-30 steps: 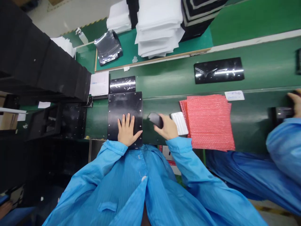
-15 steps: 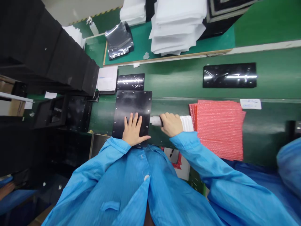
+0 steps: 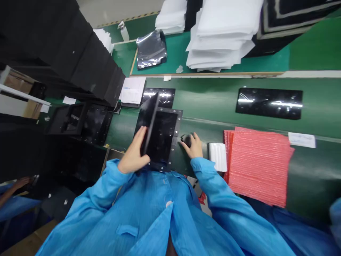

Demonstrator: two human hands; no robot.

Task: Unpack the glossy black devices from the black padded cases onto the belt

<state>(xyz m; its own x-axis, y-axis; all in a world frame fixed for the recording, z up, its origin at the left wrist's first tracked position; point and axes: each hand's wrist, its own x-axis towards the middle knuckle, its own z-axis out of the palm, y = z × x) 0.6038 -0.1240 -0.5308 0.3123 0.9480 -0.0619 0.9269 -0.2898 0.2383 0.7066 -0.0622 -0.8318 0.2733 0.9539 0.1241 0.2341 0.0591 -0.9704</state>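
Note:
My left hand (image 3: pixel 135 153) grips the edge of a flat black panel (image 3: pixel 149 121), which is raised and tilted along its left side. Beneath it lies a black frame (image 3: pixel 174 142) with small pale dots along its border and a glossy dark middle. My right hand (image 3: pixel 195 146) rests just right of this frame, fingers curled around a small dark thing (image 3: pixel 187 140) that I cannot make out. To the right of that hand lies a white ribbed block (image 3: pixel 217 156).
Red bubble-wrap sleeves (image 3: pixel 259 165) are stacked on the right, with a paper label (image 3: pixel 302 139) beside them. Glossy black sheets (image 3: pixel 269 103) lie farther back. White sheets (image 3: pixel 223 35) are piled on the rear shelf. Tall black stacks (image 3: pixel 87 60) stand at left.
The black panel, flat under my spread left hand before, is now lifted and tilted leftward, exposing the frame. My right hand has let go of the pale strip-like thing, which no longer shows.

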